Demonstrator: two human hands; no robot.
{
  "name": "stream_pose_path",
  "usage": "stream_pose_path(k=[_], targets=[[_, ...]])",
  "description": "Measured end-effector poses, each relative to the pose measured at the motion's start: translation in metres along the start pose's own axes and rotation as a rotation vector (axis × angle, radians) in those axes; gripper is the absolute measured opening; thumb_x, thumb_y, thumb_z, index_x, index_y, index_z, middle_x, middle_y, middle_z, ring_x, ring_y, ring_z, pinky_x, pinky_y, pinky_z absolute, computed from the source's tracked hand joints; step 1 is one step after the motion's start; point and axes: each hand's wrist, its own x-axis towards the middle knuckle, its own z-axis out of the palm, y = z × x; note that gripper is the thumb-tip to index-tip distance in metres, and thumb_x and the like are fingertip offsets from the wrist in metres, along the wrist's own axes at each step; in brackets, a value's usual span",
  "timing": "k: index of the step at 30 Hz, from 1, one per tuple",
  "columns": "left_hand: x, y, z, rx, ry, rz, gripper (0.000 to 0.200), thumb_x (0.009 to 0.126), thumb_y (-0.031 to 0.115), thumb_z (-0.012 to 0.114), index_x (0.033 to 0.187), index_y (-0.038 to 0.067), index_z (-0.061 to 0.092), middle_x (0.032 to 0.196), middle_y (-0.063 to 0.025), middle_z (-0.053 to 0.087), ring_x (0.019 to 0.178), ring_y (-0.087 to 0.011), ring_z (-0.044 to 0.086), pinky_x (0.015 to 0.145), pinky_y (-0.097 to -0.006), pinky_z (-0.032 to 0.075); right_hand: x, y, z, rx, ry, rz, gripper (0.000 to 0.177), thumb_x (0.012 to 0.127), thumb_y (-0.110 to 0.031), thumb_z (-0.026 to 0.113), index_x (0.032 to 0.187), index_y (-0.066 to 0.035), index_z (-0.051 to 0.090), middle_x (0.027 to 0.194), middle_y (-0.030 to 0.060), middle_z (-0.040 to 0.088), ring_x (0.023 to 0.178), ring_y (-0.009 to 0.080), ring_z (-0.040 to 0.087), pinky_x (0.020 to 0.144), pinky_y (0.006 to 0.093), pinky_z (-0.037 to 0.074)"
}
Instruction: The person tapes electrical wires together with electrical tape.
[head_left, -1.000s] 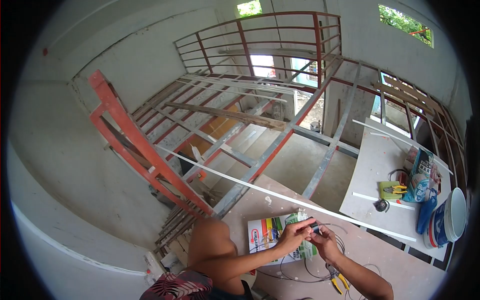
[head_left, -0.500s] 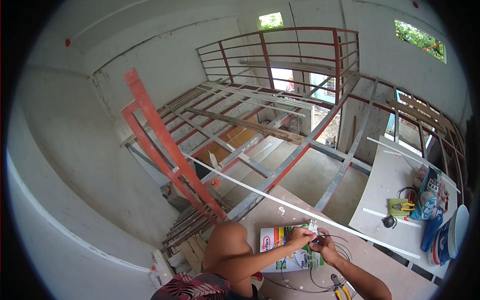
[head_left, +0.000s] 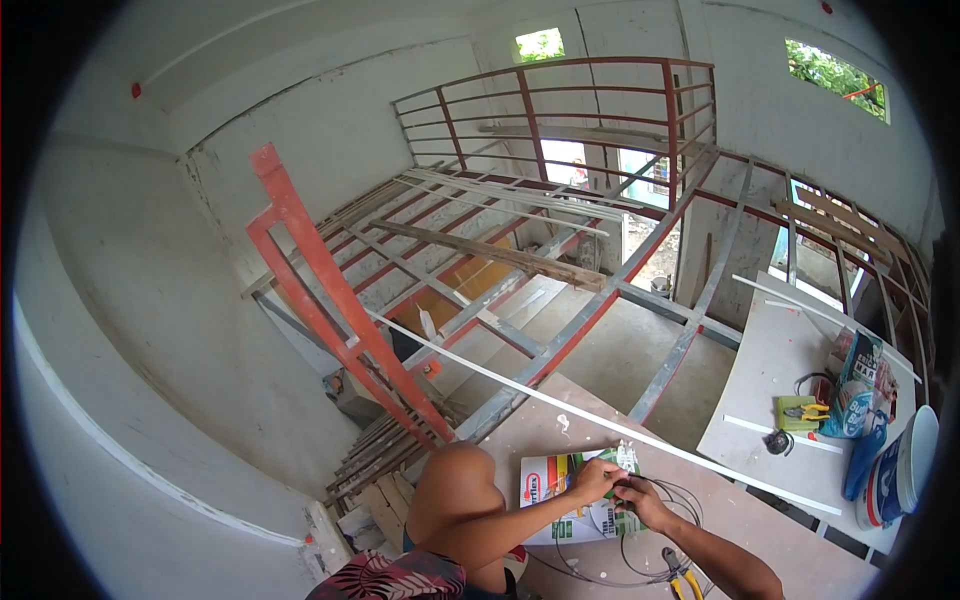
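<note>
Both of my hands meet over a flattened, printed paint bag marked "flex", which lies on the board beside my bent knee. My left hand is closed in a pinch at the thin black wire. Close by on the right, my right hand also has its fingers closed on this wire, whose loops spread around and below the hands. A small white piece shows just beyond my left fingertips. Pliers with yellow handles lie on the board below my right hand, across the wire loops.
A long white strip crosses the board ahead. Beyond it opens a red and grey steel floor frame with gaps down to a lower floor. At right, another board bears a bucket, a blue bag and yellow-handled pliers.
My left hand has shifted off the white piece, down toward the wire. My right hand has moved slightly left, and the fingers of both hands are now closer together.
</note>
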Motion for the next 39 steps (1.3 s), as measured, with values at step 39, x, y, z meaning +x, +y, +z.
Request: stream_pose_path(k=[39], targets=[[-0.037, 0.096, -0.031, -0.348, -0.243, -0.071, 0.020, 0.096, 0.017, 0.056, 0.101, 0.004, 0.070, 0.078, 0.0024, 0.055, 0.065, -0.0020, 0.047, 0.055, -0.0169, 0.039, -0.086, -0.074, -0.053, -1.208, 0.301, -0.819, 0.038, 0.069, -0.025, 0.067, 0.097, -0.003, 0.055, 0.105, 0.0174, 0.056, 0.088, 0.0370, 0.059, 0.072, 0.0438, 0.053]])
